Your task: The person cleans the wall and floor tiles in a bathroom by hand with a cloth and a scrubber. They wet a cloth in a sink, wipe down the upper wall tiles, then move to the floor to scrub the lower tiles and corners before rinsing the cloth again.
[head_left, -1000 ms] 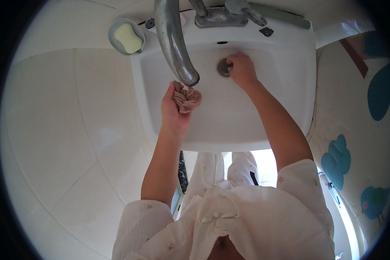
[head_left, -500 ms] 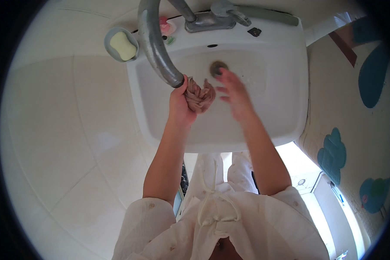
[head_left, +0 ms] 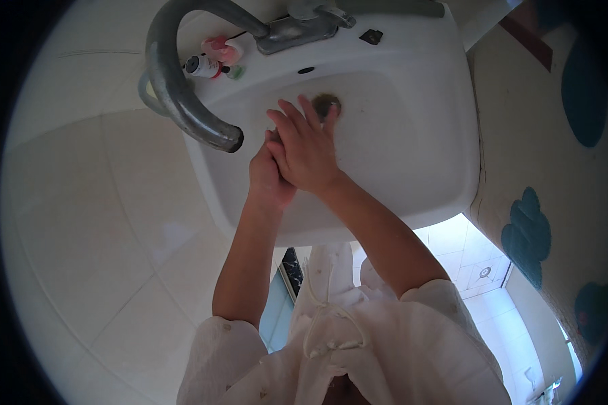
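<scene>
Over the white sink (head_left: 412, 135), my left hand (head_left: 269, 177) is closed, with its thumb side up. My right hand (head_left: 309, 148) lies across it, fingers spread and pointing toward the drain (head_left: 325, 104). Both hands touch. The crumpled brownish cloth that was in my left hand half a second ago is hidden behind my right hand. Just left of my hands, the end of the curved grey faucet (head_left: 182, 111) hangs over the basin, and no water stream shows from it.
On the sink's back left corner stand a small white bottle with a dark cap (head_left: 203, 66) and a pink item (head_left: 221, 49). A soap dish (head_left: 154, 94) is partly behind the faucet. A small dark piece (head_left: 371, 36) lies on the back rim. Teal shapes (head_left: 527, 236) decorate the right wall.
My right hand has come left from over the drain onto my left hand, covering the cloth. The view has shifted, so the faucet appears further left and the small bottle now shows.
</scene>
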### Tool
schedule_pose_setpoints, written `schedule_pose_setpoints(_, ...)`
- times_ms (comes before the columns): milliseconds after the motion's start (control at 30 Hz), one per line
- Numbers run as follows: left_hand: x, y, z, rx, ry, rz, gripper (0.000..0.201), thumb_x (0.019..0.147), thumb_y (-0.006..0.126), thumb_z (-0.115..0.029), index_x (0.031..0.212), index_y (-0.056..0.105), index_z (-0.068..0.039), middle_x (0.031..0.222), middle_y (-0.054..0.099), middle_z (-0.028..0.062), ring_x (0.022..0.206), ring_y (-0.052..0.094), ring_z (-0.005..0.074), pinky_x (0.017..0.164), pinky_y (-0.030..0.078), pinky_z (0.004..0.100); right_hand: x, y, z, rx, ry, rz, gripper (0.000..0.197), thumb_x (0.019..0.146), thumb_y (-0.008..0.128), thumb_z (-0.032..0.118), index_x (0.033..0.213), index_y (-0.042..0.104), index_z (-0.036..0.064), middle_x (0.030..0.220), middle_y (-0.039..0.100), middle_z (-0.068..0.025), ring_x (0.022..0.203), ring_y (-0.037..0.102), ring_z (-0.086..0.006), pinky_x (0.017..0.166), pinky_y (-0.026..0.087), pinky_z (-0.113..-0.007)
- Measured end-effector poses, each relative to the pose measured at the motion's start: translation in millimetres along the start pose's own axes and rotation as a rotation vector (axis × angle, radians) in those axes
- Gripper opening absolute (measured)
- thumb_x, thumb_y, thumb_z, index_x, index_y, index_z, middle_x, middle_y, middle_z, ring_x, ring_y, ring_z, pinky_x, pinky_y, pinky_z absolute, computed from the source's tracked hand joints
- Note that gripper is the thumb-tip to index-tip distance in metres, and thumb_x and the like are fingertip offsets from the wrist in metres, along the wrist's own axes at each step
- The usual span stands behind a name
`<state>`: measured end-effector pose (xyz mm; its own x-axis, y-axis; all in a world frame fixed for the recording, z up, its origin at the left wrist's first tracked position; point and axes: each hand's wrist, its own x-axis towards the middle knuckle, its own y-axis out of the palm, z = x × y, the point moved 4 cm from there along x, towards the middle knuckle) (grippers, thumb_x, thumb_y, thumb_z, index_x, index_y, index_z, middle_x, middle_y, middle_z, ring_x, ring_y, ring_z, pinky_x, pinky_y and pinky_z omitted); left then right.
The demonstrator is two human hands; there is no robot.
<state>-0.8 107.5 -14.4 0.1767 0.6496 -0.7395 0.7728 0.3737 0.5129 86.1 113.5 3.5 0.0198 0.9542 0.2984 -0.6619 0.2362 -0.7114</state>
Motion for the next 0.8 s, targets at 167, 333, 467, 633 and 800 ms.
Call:
schedule_pose_setpoints(167, 5.9, -5.9, -6.5, 0.151, 0.093, 0.077, 0.03, 0.099, 0.04, -0.029, 0.114, 0.053, -0.007, 0.106, 0.058, 0.0062, 0.098, 0.057, 0.0172, 0.083, 0.049, 0.0311, 1.4, 18.9, 0.9, 0.542, 0.4, -0.024, 0.022, 0.088, 0.053, 0.017, 0.107, 0.053, 0.0052, 0.095, 0.063, -0.016, 0.086, 0.061, -0.0375, 0.074, 0.046, -0.049)
schedule_pose_setpoints(333, 10.4, -12.7, -8.5, 0.254, 0.157, -0.061, 0.025, 0.095, 0.045, -0.022, 0.106, 0.055, -0.003, 0.094, 0.058, 0.0063, 0.084, 0.059, 0.0164, 0.07, 0.05, 0.0302, 1.6, 25.0, 5.2, 0.676, 0.622, -0.011, 0.017, 0.091, 0.051, 0.018, 0.094, 0.053, 0.0017, 0.082, 0.063, -0.0199, 0.078, 0.061, -0.0393, 0.066, 0.048, -0.043)
schedule_pose_setpoints(467, 11.1, -12.0, -11.0, 0.421, 0.254, -0.018, 0.021, 0.094, 0.044, -0.019, 0.098, 0.058, -0.003, 0.085, 0.058, 0.0053, 0.073, 0.057, 0.0153, 0.062, 0.049, 0.0317, -2.3, 35.6, 1.0, 0.773, 0.749, -0.012, 0.02, 0.092, 0.051, 0.021, 0.091, 0.054, 0.0004, 0.082, 0.063, -0.021, 0.08, 0.061, -0.0393, 0.069, 0.048, -0.042)
schedule_pose_setpoints(633, 26.4, -26.2, -0.6, 0.214, 0.011, 0.305, 0.023, 0.096, 0.038, -0.024, 0.091, 0.055, -0.009, 0.084, 0.056, 0.004, 0.074, 0.055, 0.0157, 0.065, 0.047, 0.0333, 14.5, 31.5, -27.2, 0.529, 0.711, 0.319, 0.027, 0.088, 0.058, 0.025, 0.1, 0.055, 0.0012, 0.084, 0.064, -0.0159, 0.079, 0.063, -0.0297, 0.073, 0.049, -0.037)
schedule_pose_setpoints(800, 8.8, -3.1, -2.4, -0.047, -0.048, 0.3, 0.023, 0.093, 0.043, -0.033, 0.088, 0.055, -0.014, 0.097, 0.057, 0.0058, 0.097, 0.053, 0.023, 0.086, 0.045, 0.047, 84.1, -90.1, -76.9, 0.518, 0.578, -0.242, 0.04, 0.08, 0.072, 0.017, 0.113, 0.052, 0.0057, 0.086, 0.064, -0.0055, 0.072, 0.06, -0.0131, 0.062, 0.047, -0.027)
